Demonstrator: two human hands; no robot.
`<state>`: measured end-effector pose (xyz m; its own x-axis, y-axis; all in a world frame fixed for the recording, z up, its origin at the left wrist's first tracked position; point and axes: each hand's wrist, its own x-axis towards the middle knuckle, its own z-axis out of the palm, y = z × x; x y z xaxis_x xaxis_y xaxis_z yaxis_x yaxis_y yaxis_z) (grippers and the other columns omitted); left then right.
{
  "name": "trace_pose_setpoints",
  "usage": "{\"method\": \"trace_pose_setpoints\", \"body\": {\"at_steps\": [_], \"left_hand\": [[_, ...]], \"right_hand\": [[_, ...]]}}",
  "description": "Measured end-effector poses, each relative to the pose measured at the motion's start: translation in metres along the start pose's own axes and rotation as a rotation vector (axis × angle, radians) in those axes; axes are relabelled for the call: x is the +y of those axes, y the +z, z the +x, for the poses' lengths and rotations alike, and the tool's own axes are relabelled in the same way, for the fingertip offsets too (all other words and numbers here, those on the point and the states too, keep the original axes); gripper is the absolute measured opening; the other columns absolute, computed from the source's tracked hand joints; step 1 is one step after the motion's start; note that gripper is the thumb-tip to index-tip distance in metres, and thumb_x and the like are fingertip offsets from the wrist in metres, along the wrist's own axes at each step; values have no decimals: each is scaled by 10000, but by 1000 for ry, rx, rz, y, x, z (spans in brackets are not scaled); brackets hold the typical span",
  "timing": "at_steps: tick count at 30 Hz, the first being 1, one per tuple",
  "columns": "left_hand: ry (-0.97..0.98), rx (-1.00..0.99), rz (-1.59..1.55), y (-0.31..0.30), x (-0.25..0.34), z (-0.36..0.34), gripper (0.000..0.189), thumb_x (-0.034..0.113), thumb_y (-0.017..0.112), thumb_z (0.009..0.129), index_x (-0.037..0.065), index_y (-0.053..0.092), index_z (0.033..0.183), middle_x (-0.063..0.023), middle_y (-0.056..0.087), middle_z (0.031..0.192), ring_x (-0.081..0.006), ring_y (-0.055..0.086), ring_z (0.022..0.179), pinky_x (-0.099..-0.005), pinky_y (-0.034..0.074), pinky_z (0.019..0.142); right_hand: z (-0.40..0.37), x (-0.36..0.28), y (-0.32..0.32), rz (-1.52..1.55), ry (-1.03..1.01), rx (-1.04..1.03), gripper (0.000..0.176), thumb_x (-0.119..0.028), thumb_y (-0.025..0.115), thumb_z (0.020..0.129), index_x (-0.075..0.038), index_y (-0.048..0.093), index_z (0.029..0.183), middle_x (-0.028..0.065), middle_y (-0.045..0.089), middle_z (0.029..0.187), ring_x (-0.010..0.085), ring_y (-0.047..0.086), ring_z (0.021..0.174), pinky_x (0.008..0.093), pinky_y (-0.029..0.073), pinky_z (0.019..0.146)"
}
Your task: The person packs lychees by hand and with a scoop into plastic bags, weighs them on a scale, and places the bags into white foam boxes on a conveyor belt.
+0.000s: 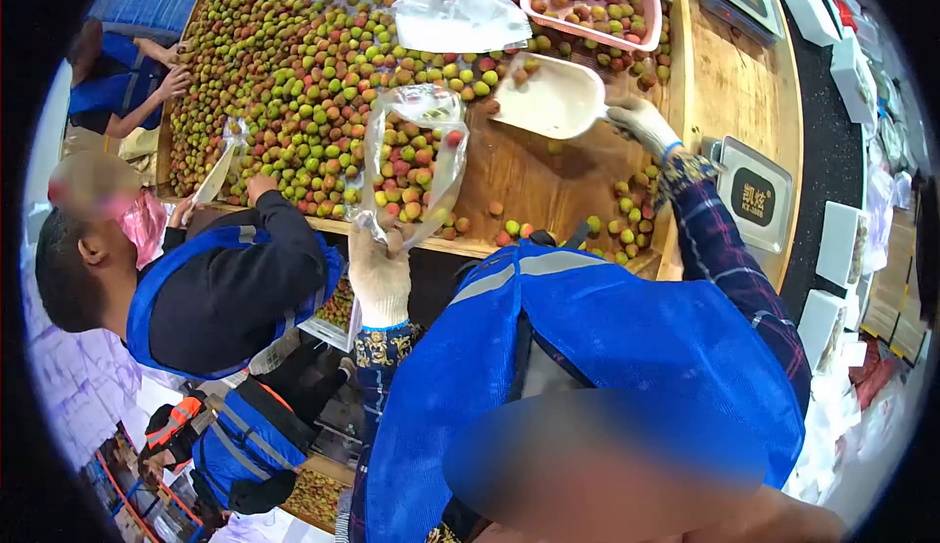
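My left hand point(380, 274), in a whitish knit glove, grips the edge of a clear plastic bag point(447, 176) at the front edge of the wooden bin. Red and green round fruits point(403, 166) show inside the bag's outline. On the right, my gloved right hand point(641, 124) is closed on the handle of a white scoop point(550, 97). The scoop lies over the bin's wooden floor, with a couple of fruits at its far left edge. Loose fruits point(304, 83) are heaped to the left of the bag.
A pink basket point(650, 26) with fruits and white plastic stands beyond the scoop. Scales point(754, 193) sit on the wooden ledge point(729, 83) at right. A co-worker point(235, 288) in a blue vest stands close on the left; other people are farther off.
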<state>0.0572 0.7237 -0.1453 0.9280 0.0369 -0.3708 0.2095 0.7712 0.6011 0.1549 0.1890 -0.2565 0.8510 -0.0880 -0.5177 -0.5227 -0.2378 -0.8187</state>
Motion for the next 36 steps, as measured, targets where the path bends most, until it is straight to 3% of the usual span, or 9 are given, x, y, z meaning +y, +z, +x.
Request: {"method": "trace_pose_setpoints", "body": {"at_steps": [2,7,9,11,13,17,20,28,36], "left_hand": [[1,39,23,-8,-1,3,300,192,608,1093,77,607,1370,-143,683,1224,-251,636,1077,-297,566,906],[104,31,341,-1,-3,0,295,176,590,1099,66,589,1373,-102,648,1176,-222,628,1075,-291,550,926],[-17,63,74,-2,-3,2,276,162,569,1102,57,586,1357,-90,631,1166,-213,629,1064,-296,543,927],[102,35,448,6,-9,-1,246,169,556,1104,51,590,1316,-86,620,1170,-214,635,1037,-314,542,925],[9,181,176,18,-6,3,283,334,638,1092,84,652,1224,-50,687,1059,-191,564,822,-400,461,866],[2,92,213,14,-1,6,318,342,643,1088,86,644,1278,-48,686,1071,-181,581,846,-407,468,876],[8,-14,285,1,1,11,196,79,544,1091,25,582,1276,-95,605,1169,-231,660,1050,-386,565,965],[-113,70,150,3,-3,25,387,323,637,1080,121,603,1408,-58,728,1176,-203,684,983,-477,534,986],[-147,-6,92,-6,-3,22,344,225,608,1088,72,577,1394,-73,667,1146,-204,652,1034,-321,547,889]], "right_hand": [[28,-25,34,-42,-194,-57,407,-283,727,985,20,778,1253,22,717,884,89,602,707,260,501,648],[74,-33,26,63,-40,-136,430,-298,714,1031,32,733,1306,-4,722,933,67,597,709,229,470,613],[76,-31,21,88,-7,-143,443,-290,710,1037,35,713,1337,-9,718,951,61,596,711,221,466,607],[72,-28,17,116,30,-147,457,-282,705,1042,38,693,1369,-13,714,968,55,595,713,214,461,601],[70,-26,16,155,60,-117,458,-254,696,1049,33,665,1404,-21,705,1009,44,592,715,199,455,593],[69,-12,8,214,92,-122,444,-232,689,1052,30,659,1409,-23,700,1023,35,588,715,183,448,592],[61,-9,16,271,97,-48,375,-235,694,1050,15,692,1329,-23,697,958,34,596,716,179,447,588],[65,-20,69,225,109,14,356,-254,723,1031,0,728,1282,14,709,898,62,607,679,225,485,588],[127,-99,151,161,-64,-67,390,-260,731,1021,29,741,1282,1,697,888,78,606,719,247,516,634]]}}
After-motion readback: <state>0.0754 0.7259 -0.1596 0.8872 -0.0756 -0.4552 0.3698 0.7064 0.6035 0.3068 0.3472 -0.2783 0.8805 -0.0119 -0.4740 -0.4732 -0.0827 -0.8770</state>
